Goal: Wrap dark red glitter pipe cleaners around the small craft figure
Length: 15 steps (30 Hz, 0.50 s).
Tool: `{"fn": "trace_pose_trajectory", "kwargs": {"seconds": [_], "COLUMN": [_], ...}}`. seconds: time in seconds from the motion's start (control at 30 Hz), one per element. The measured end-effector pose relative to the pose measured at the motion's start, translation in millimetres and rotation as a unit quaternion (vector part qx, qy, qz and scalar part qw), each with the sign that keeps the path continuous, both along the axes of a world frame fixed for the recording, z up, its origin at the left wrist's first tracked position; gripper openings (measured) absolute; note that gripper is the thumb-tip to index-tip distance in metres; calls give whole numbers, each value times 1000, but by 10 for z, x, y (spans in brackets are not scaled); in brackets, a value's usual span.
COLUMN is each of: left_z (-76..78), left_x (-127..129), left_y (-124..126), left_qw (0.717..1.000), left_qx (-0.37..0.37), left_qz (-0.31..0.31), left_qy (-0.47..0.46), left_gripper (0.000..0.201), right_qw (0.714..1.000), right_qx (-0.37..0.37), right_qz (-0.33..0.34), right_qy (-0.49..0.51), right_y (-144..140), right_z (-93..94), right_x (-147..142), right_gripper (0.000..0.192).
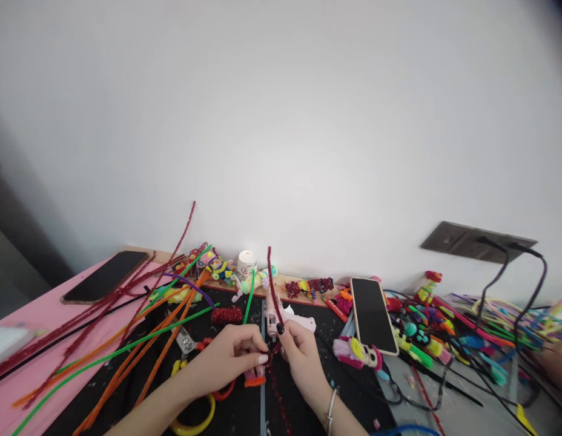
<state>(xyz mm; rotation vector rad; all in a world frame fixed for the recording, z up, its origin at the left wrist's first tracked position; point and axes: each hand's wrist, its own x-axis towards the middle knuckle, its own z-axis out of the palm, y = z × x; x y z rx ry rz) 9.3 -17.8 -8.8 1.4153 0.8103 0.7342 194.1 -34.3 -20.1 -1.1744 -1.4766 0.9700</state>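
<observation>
A dark red tinsel pipe cleaner point(272, 281) rises upright between my two hands, its upper end free. My left hand point(233, 357) is closed in a pinch on its curled lower part. Thumb and forefinger of my right hand point(301, 357) grip the same pipe cleaner a little higher. Behind them lies a pale pink glue gun point(299, 320). A small pink and orange piece point(254, 376) sits just below my left fingertips. To the left are a red tinsel coil point(226, 315) and yellow-handled scissors point(194, 427), partly hidden by my left forearm.
Long orange pipe cleaners point(126, 369) and red ones spread across the left. A white phone point(375, 315) leans at the right beside a pipe-cleaner doll point(357, 353). Cords run from a wall socket point(467, 241). Another person's hand point(558, 366) shows at the right edge.
</observation>
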Motion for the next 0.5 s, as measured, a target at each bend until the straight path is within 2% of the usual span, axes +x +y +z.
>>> {"fn": "trace_pose_trajectory", "kwargs": {"seconds": [0.1, 0.17, 0.23, 0.3, 0.37, 0.43, 0.5], "left_z": [9, 31, 57, 81, 97, 102, 96], "left_x": [1, -11, -29, -43, -50, -50, -48], "left_y": [61, 108, 146, 166, 171, 169, 170], "left_qw": [996, 988, 974, 959, 950, 946, 944], "left_qx": [-52, -80, -104, -119, -125, -128, -131], "left_qz": [44, 97, 155, 198, 220, 229, 232], "left_qy": [-53, -89, -129, -162, -182, -191, -195], "left_gripper": [25, 32, 36, 39, 40, 40, 40], "right_qw": [999, 991, 970, 945, 922, 904, 891], "right_qx": [31, 64, 117, 152, 140, 112, 93], "right_qz": [-24, -77, -140, -156, -160, -162, -166], "right_qy": [-33, -87, -162, -244, -323, -380, -412], "right_y": [26, 50, 75, 93, 106, 116, 131], "right_z": [4, 3, -7, -31, -68, -109, -143], "right_x": [73, 139, 195, 224, 228, 219, 216], "right_gripper": [43, 30, 12, 30, 48, 54, 52]}}
